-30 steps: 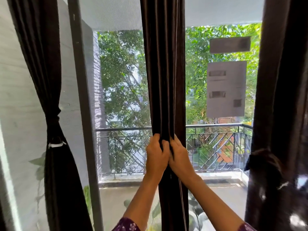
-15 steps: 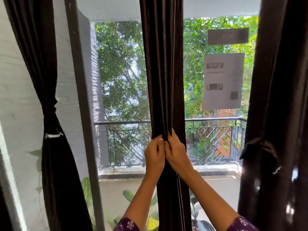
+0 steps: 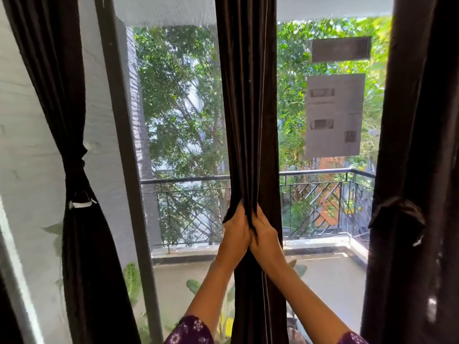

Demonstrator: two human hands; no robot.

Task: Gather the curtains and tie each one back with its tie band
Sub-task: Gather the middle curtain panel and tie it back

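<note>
On curtain (image 3: 248,108): left hand (image 3: 235,233), right hand (image 3: 265,235)

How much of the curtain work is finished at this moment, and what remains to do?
Done: the left curtain is cinched by its tie band; the right curtain also looks tied. In hand: the left hand and right hand grip the gathered middle curtain. Left: tying it; no band shows around it.

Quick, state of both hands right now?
Left hand: closed, gripping the middle curtain.
Right hand: closed, gripping the same curtain.
</note>
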